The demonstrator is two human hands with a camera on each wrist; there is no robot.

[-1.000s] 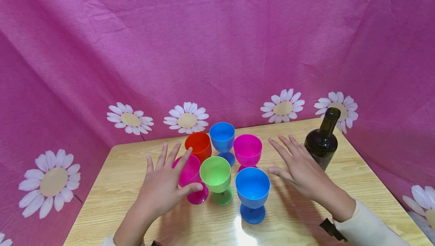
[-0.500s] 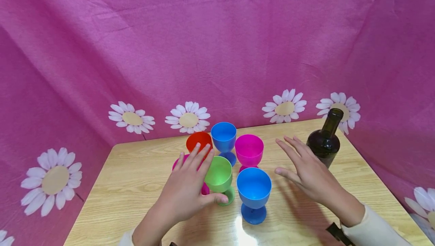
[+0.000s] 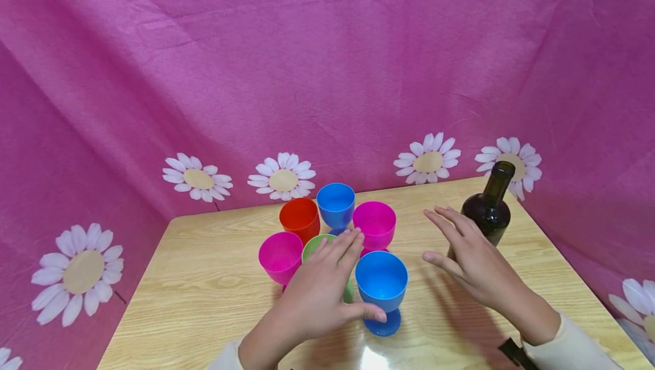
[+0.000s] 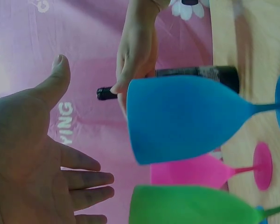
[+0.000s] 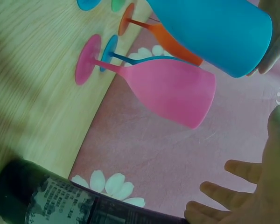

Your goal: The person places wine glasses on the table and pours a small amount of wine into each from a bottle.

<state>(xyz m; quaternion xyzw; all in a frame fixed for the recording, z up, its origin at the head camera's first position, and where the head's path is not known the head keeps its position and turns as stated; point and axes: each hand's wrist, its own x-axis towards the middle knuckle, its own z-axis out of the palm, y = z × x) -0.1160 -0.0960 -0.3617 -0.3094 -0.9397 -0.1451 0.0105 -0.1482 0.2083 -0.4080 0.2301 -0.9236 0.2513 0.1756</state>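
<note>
My left hand, fingers extended, hovers over the green goblet and hides much of it. Its thumb overlaps the foot of the front blue goblet in the head view; the left wrist view shows the palm beside the cups, holding nothing. To the right, my right hand is in the air with straight, spread fingers, between the goblets and a dark wine bottle. A magenta goblet stands at the left and another pink goblet at the right. Behind are an orange-red goblet and a second blue goblet.
All the goblets stand upright, close together, on a pale wooden table. A purple cloth printed with daisies and white letters hangs behind and along both sides. The labelled bottle stands near the table's right side.
My left hand has swept rightward, from over the left magenta goblet to over the green one, uncovering the magenta. My right hand has shifted slightly right. Goblets and bottle stay put.
</note>
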